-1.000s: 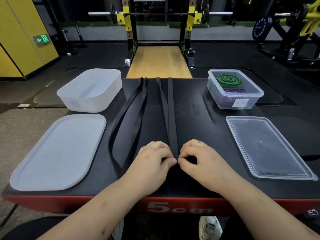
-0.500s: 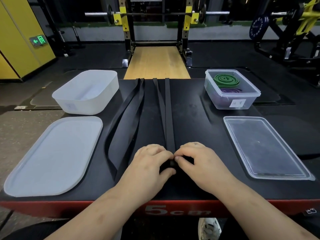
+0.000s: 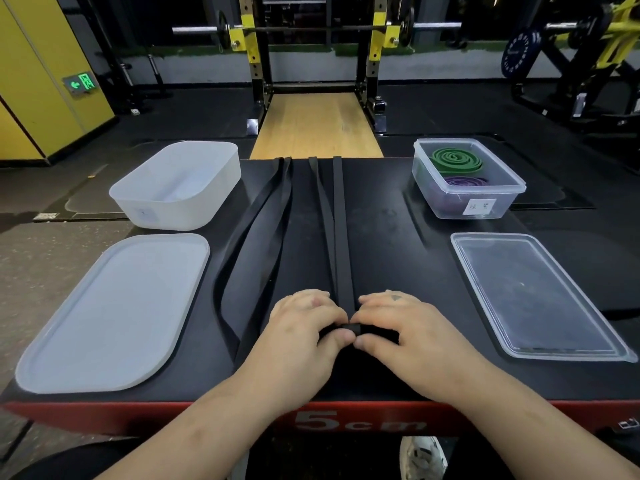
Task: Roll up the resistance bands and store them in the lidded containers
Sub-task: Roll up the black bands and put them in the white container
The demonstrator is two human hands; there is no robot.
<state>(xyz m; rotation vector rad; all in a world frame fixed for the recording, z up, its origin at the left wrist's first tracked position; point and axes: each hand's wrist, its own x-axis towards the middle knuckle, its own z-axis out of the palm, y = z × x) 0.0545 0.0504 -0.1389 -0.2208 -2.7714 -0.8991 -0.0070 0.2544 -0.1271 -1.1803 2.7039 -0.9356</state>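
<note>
A: Black on black, hard to read. The narrow black band [image 3: 341,237] lies lengthwise down the middle of the bench [image 3: 398,244], far end over the back edge.

B: Hands?

A: Left hand [image 3: 304,327] and right hand [image 3: 408,330] are side by side at its near end, fingers curled over it and thumbs under. Both pinch a small tight roll [image 3: 353,329] of that band.

B: A second ago?

A: The end was just pinched between fingertips, no coil to see. Half a second ago a small coil showed. Now the coil sits between thumbs and fingers, thumb tips nearly touching. The hands have hardly shifted on the bench.

B: Other band?

A: The wide black band [image 3: 256,244] is just left of it, a long loose loop, untouched, same lie as before.

B: Containers?

A: The white container [image 3: 180,185] is at back left with the white lid [image 3: 114,313] flat in front of it. The clear container [image 3: 516,188] is at back right, with a green roll [image 3: 457,159] and a purple roll [image 3: 465,181] inside. The clear lid [image 3: 533,299] lies flat in front. None of them has moved.
</note>
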